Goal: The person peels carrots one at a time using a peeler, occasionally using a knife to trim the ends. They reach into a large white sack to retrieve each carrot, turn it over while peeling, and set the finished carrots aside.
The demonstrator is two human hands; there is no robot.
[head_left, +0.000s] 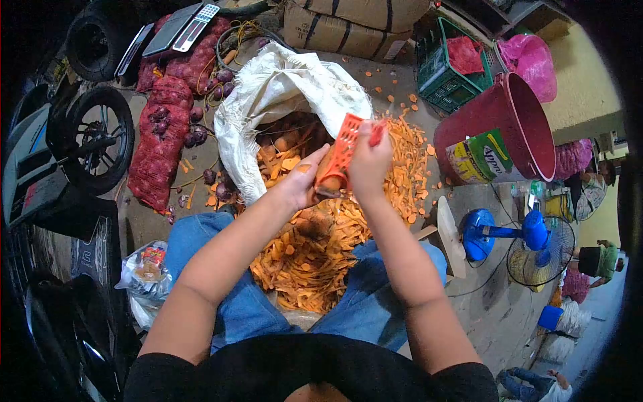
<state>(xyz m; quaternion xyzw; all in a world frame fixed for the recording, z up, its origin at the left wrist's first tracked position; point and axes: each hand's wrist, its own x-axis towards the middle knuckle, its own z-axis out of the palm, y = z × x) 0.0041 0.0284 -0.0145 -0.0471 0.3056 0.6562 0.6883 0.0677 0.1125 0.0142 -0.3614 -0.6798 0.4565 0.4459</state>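
My left hand [303,181] is closed around a carrot [326,165], held over the pile between my knees. My right hand [370,164] grips the red handle of an orange-red plastic peeler [347,139] with a holed body. The peeler lies against the carrot and partly hides it. Below both hands is a heap of orange carrot peelings [301,275] with some small cut rounds. Just beyond them, a white woven sack [244,134] stands with its mouth open toward me, and several unpeeled carrots show inside.
On the left are a red net bag of onions [163,144], loose onions and a motorcycle wheel [100,130]. To the right stand a large red bucket [495,127], a green crate [445,74] and a blue fan [536,234]. Cardboard boxes [341,33] lie behind the sack. People appear far right.
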